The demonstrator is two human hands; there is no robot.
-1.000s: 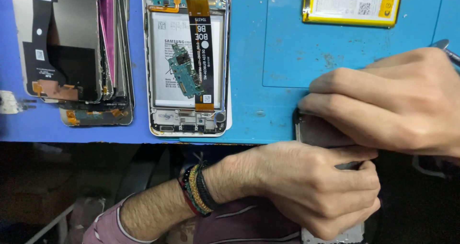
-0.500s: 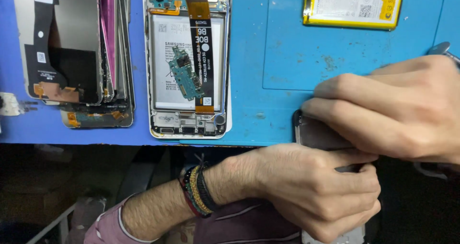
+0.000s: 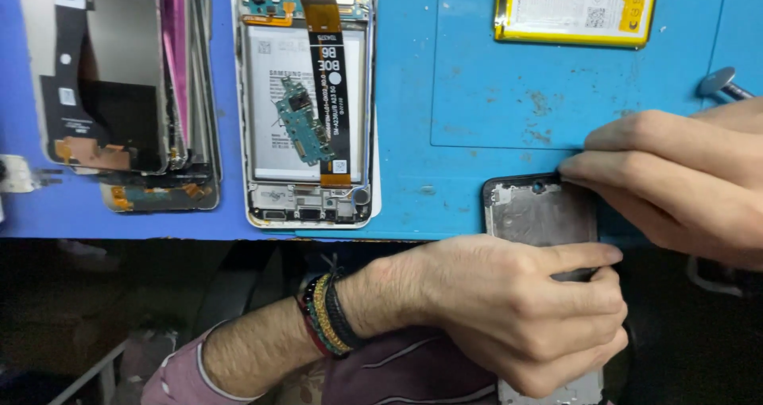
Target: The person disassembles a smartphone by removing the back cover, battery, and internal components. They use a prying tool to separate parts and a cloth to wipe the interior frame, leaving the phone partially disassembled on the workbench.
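1. At the near edge of the blue desk (image 3: 461,103), a dark phone frame (image 3: 540,214) hangs half over the rim, its far end with the small camera hole resting on the blue mat.
2. The left hand (image 3: 517,317) is curled around the frame's near part – forefinger stretched across its face, the other fingers folded beneath – so it is closed on the frame. Beaded bracelets (image 3: 326,313) sit on that wrist, above a maroon sleeve (image 3: 373,373).
3. The right hand (image 3: 675,182) comes in from the right side, fingers pressed together with their tips touching the frame's far right corner; whether they pinch a tool there cannot be told.
4. Just beyond the right hand lies a metal spudger tip (image 3: 719,83).
5. Further left on the desk lies an opened phone (image 3: 306,103) with its flex cable and a small green board showing – well apart from the hands.
6. A stack of screen panels (image 3: 127,87) lies at the far left.
7. A yellow-edged battery (image 3: 576,9) lies at the desk's far side.
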